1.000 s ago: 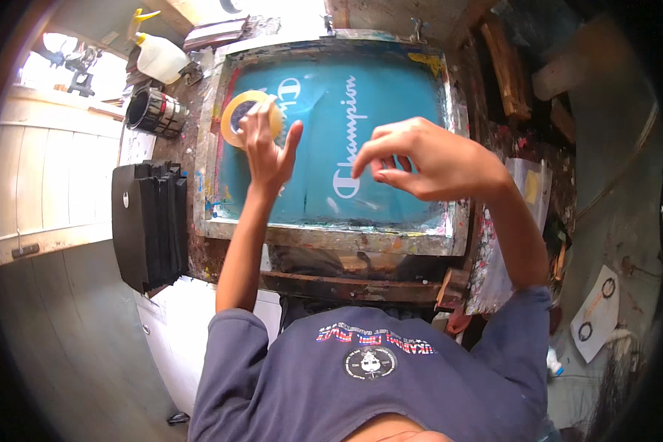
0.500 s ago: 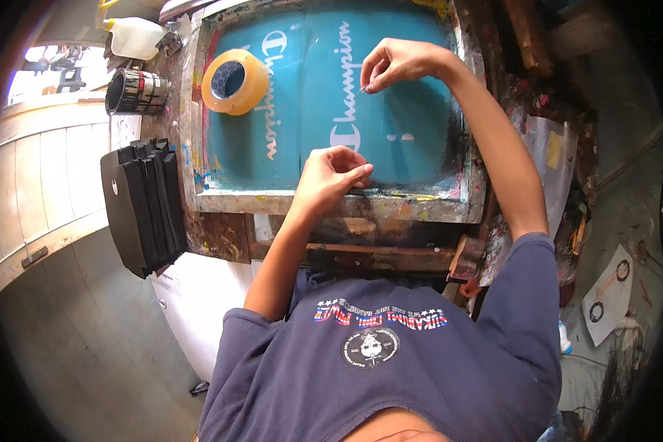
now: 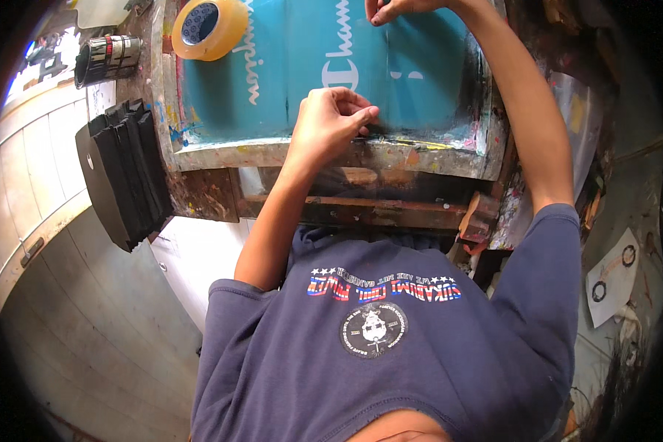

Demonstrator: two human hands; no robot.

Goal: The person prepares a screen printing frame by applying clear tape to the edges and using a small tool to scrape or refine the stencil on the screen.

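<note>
1. Watching from my end, I see the left hand (image 3: 334,121) over the near edge of the teal screen mesh with white letter shapes (image 3: 291,110). Its thumb and fingertips are pressed together – I cannot tell whether something thin and clear is pinched there.
2. The right hand (image 3: 399,7) is cut off by the upper edge of my view, above the mesh and farther from the body. Its visible fingertips are drawn together; what they may pinch, I cannot make out.
3. I find the thick roll of clear yellowish tape with a dark patterned core (image 3: 227,43) on the left part of the mesh, its core facing up at a tilt, well apart from both hands.
4. Around the mesh runs a worn, paint-spattered frame (image 3: 272,156), set on a stained dark wooden table (image 3: 206,195).
5. To the left I have a stack of black flat pieces (image 3: 129,173) and, above it in my view, a dark, paint-streaked cylindrical can (image 3: 114,60).
6. Low on the right – near the frame's corner – sits a reddish-brown wooden block (image 3: 479,215).
</note>
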